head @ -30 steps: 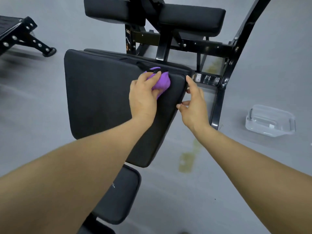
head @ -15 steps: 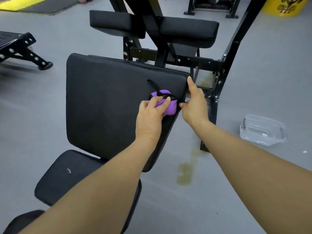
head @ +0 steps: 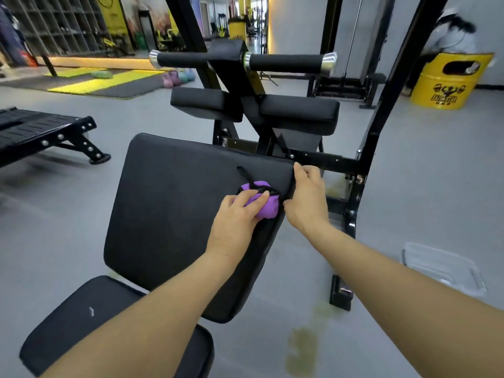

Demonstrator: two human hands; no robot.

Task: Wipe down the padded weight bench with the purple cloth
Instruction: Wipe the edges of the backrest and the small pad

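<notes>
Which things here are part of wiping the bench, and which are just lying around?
Part of the job:
purple cloth
back pad
left hand
right hand

Lying about:
clear plastic container
yellow drum
kettlebells

Single head-worn view, wide-angle, looking forward and down from just above and behind both forearms. Close over the black back pad (head: 174,214) of the weight bench, with the seat pad (head: 90,317) at lower left. Facing toward the roller handles (head: 286,62), a yellow barrel (head: 447,83) at upper right, and gym floor beyond. Edges bowed by the lens.
</notes>
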